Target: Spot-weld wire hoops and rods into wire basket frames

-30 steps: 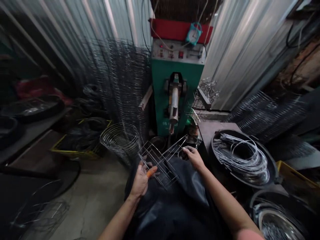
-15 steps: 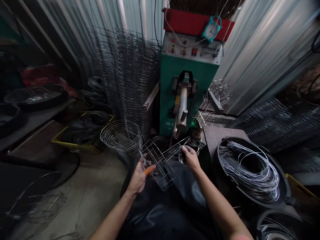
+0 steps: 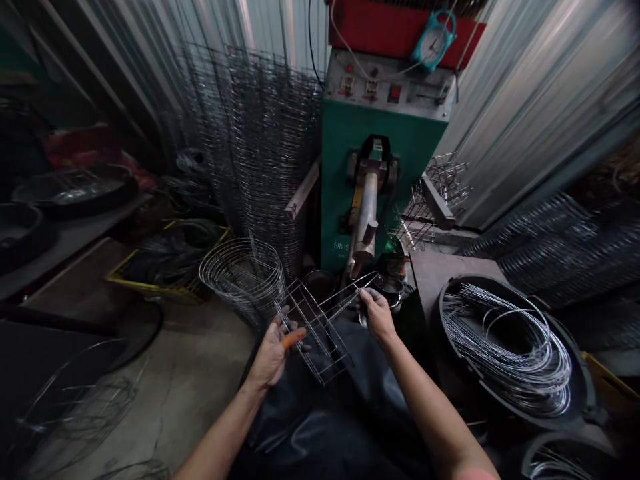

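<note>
Both hands hold a wire frame (image 3: 316,325) of thin straight metal rods with crossbars, above my lap. My left hand (image 3: 273,350) is closed on its left side, the thumb in an orange cover (image 3: 294,338) lying over the rods. My right hand (image 3: 376,313) pinches the rods that reach out toward the upper right. Just beyond the frame is the welding machine's (image 3: 385,153) metal arm (image 3: 367,213), pointing down at it; frame and arm look apart. To the left of the frame stands a stack of round wire rings (image 3: 243,270).
At right, a black round tub (image 3: 583,373) holds coiled wire (image 3: 505,347). Tall stacks of wire rings (image 3: 265,133) lean at the metal wall. A yellow crate (image 3: 145,288) with dark coils sits left. A teal clock (image 3: 434,41) hangs on the machine. Loose wire lies at lower left.
The view has shifted slightly, so the machine appears a little higher and the tub farther right. Both hands keep hold of the wire frame, which has barely moved.
</note>
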{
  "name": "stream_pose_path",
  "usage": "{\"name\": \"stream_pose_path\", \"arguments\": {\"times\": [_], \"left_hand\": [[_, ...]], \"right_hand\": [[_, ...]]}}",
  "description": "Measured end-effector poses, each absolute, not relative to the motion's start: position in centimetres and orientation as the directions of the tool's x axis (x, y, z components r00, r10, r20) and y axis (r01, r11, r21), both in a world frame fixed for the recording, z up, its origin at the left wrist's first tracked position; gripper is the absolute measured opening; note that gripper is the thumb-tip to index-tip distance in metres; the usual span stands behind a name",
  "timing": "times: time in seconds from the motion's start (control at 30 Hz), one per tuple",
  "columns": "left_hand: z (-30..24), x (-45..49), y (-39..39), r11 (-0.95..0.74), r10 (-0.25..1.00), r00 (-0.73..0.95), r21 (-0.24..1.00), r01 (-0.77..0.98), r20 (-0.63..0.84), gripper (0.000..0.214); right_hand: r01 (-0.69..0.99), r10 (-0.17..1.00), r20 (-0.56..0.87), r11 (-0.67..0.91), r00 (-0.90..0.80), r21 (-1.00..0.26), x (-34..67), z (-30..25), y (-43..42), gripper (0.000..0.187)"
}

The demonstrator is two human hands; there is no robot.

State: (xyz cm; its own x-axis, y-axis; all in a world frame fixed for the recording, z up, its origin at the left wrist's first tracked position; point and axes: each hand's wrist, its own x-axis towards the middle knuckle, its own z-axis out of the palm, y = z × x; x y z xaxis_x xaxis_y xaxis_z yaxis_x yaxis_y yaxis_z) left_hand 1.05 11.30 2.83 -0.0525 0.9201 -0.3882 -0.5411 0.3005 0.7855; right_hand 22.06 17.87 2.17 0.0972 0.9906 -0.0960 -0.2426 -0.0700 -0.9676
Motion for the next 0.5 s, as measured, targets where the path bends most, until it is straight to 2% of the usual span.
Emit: {"name": "stream_pose_path", "arguments": {"times": [0.37, 0.43, 0.5], "left_hand": [[3.6, 1.2, 12.2, 0.298, 0.92, -0.066, 0.798, -0.523, -0.387, 0.067], [4.0, 1.0, 12.3, 0.298, 0.922, -0.065, 0.809, -0.507, -0.381, 0.067], [4.3, 0.9, 12.4, 0.287, 0.926, -0.073, 0.816, -0.501, -0.371, 0.067]], "right_hand": [[-0.301, 0.981, -0.155, -0.114, 0.117, -0.947, 21.6, 2.5, 19.4, 0.027], [-0.27, 0.978, -0.177, -0.144, 0.105, -0.952, 21.8, 2.6, 19.4, 0.029], [-0.164, 0.981, -0.153, -0.132, 0.121, -0.978, 22.3, 2.7, 19.4, 0.03]]}}
